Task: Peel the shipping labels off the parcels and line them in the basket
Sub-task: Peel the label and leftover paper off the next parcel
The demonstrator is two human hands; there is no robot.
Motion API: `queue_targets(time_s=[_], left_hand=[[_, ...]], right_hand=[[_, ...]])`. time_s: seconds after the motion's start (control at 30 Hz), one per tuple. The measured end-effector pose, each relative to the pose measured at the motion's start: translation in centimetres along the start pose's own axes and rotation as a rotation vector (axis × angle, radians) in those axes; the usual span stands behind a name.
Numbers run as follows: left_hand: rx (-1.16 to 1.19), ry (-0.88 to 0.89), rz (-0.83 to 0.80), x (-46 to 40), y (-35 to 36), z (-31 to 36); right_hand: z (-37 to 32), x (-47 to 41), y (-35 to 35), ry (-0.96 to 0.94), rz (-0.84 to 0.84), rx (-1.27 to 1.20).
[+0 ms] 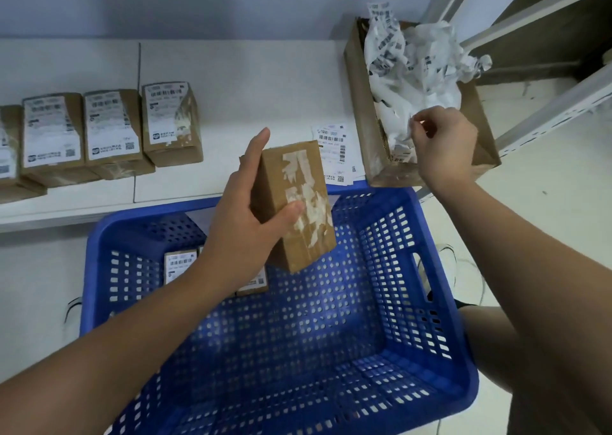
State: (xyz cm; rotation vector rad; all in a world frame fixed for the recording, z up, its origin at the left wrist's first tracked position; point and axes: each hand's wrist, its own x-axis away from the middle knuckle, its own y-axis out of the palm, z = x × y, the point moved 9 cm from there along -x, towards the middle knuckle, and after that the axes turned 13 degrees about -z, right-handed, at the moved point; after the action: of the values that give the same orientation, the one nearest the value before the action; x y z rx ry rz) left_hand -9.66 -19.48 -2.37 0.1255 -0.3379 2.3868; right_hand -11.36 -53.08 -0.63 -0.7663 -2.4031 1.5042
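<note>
Peeled parcel (294, 202) — above blue basket (430, 302)

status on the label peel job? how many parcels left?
Early. Done: two parcels lie in the blue basket; peeled labels fill the cardboard box. In hand: left hand grips a stripped parcel; right hand pinches a label scrap over that box. Left: at least four labelled parcels on the shelf.

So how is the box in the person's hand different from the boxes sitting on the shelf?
The held box shows only torn white label scraps on its face; the shelf boxes carry whole printed labels with barcodes. The held box is up in the air over the blue basket, gripped by the left hand; the shelf boxes rest side by side in a row. Both are small brown cardboard parcels.
</note>
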Motion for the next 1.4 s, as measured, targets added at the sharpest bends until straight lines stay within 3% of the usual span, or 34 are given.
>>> queue_targets(time_s=[0.13,0.3,0.57,0.83,1.1,1.4], left_hand=[[0.001,-0.010,0.014,-0.1,-0.3,-0.1],[0.012,-0.028,0.023,-0.3,-0.7,-0.3],[0.046,-0.020,0.026,-0.3,-1.2,-0.4],[0.076,-0.029,0.028,-0.1,-2.2,-0.8],[-0.003,-0.012,0.149,0.6,-4.8,-1.5],[0.103,-0.064,0.171,-2.1,-4.5,-4.6]], right_hand=[[-0.4,-2.8,3.0,-0.057,-0.201,0.222],[1.1,-3.1,6.6,0.042,-0.473,0.315],[0.8,-2.2,3.8,-0.009,-0.308,0.373],[-3.8,1.3,0.7,-0.212,-0.208,0.324],[-8.2,8.3,2.1,-0.477,-0.362,0.176],[-7.3,9.7,7.6,-0.408,-0.625,0.052]])
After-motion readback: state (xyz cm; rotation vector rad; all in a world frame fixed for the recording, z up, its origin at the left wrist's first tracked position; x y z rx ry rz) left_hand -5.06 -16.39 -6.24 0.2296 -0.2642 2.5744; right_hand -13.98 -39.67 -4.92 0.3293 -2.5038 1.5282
